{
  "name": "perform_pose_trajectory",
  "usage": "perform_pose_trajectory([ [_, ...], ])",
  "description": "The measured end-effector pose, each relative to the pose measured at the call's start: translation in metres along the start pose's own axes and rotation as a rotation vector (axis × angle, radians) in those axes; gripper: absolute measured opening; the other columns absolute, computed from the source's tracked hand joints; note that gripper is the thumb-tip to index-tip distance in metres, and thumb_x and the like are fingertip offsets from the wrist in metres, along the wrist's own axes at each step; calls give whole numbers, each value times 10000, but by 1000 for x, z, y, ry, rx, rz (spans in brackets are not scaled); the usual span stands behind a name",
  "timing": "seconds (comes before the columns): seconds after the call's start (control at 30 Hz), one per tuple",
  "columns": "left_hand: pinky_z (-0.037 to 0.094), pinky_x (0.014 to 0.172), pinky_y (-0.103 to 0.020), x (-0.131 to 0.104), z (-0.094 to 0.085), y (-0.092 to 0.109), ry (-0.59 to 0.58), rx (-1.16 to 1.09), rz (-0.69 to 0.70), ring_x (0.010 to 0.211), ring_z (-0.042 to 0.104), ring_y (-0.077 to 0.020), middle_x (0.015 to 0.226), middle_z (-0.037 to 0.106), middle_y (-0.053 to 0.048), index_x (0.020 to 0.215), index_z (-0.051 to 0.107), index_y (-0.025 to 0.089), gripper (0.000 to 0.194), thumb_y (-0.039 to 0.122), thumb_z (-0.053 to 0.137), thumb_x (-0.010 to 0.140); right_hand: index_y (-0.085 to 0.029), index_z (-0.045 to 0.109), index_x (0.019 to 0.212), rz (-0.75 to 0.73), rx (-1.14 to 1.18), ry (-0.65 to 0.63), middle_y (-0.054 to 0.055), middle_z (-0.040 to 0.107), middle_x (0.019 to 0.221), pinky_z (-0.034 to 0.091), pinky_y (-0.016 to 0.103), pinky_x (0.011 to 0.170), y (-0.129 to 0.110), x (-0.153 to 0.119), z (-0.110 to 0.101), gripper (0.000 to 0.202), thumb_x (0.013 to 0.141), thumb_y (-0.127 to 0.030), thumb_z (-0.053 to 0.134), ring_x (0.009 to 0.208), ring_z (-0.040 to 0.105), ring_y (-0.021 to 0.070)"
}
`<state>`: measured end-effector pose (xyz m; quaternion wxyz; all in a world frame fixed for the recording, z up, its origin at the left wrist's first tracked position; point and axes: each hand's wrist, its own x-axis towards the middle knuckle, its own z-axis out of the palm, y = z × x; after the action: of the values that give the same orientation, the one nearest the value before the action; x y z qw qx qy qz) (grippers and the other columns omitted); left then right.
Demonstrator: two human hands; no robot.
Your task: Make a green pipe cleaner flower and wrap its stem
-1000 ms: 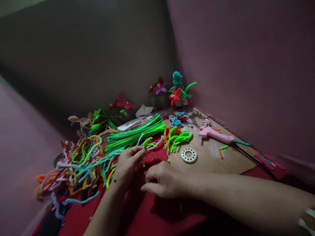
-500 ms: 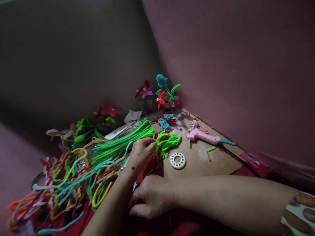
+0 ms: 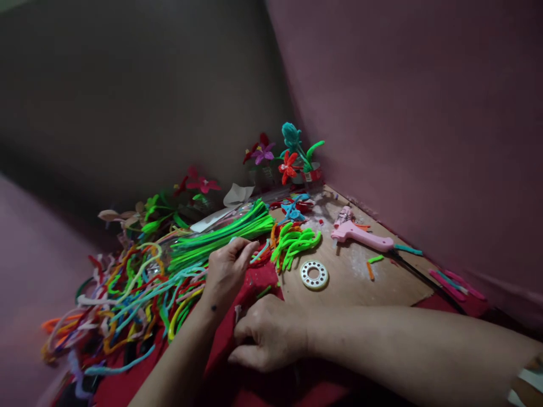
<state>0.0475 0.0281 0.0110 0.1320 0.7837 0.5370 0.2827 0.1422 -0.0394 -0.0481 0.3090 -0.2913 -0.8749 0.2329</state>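
Note:
My left hand is closed, its thumb and fingertips drawn together beside a light blue pipe cleaner. Whatever is between them, if anything, is hidden. Just right of it lies a loose pile of short, bent bright green pipe cleaner pieces, apart from the hand. My right hand is curled closed above the red cloth, nearer to me. A small pale bit shows at its knuckles, too unclear to name. A long bundle of green pipe cleaners lies behind my left hand.
On the wooden board lie a round metal bobbin-like disc and a pink glue gun with a black cord. Tangled coloured pipe cleaners cover the left. Pipe cleaner flowers stand at the back, near the walls.
My left hand has drawn back to the left, away from the green pieces. The right hand stays curled in nearly the same place. The view has shifted slightly.

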Motion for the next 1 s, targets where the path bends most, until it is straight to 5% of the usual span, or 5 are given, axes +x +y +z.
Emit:
perform_pose_trajectory([
  [0.3, 388, 567, -208, -24, -39, -62, 274, -12, -157, 604, 508, -123, 651, 578, 7, 768, 603, 166, 229, 371, 499, 775, -157, 580, 579, -53, -8, -20, 9, 598, 563, 262, 219, 462, -2, -2, 5, 234, 745, -321, 581, 517, 468, 100],
  [0.5, 412, 616, -236, -34, -34, -84, 2, 13, -163, 655, 563, -152, 716, 648, -27, 763, 643, 168, 209, 343, 529, 756, -154, 541, 562, -98, 22, -52, 1, 569, 565, 257, 216, 466, -3, -6, 5, 235, 745, -294, 583, 519, 444, 90],
  [0.7, 411, 700, -240, -41, -20, -61, -212, 7, 171, 761, 558, -145, 840, 620, -37, 831, 654, 201, 182, 184, 478, 790, -162, 467, 512, -148, 135, -73, -29, 470, 517, 273, 215, 473, -7, -10, 3, 273, 739, -265, 576, 498, 395, 81],
  [0.87, 405, 681, -243, -41, -24, -61, -297, 49, 198, 755, 543, -146, 828, 590, -37, 801, 641, 192, 162, 153, 486, 781, -160, 425, 512, 158, 323, 194, -46, 381, 512, 292, 205, 486, 2, 0, -16, 326, 823, -242, 480, 495, 375, 70],
  [1.0, 405, 682, -250, -44, -26, -64, -320, 17, 152, 741, 547, -146, 799, 609, -25, 800, 641, 201, 136, 187, 507, 780, -154, 580, 758, 349, 391, 425, -23, 523, 643, 374, 216, 571, 22, 11, -28, 148, 804, -174, 441, 609, 473, 98],
])
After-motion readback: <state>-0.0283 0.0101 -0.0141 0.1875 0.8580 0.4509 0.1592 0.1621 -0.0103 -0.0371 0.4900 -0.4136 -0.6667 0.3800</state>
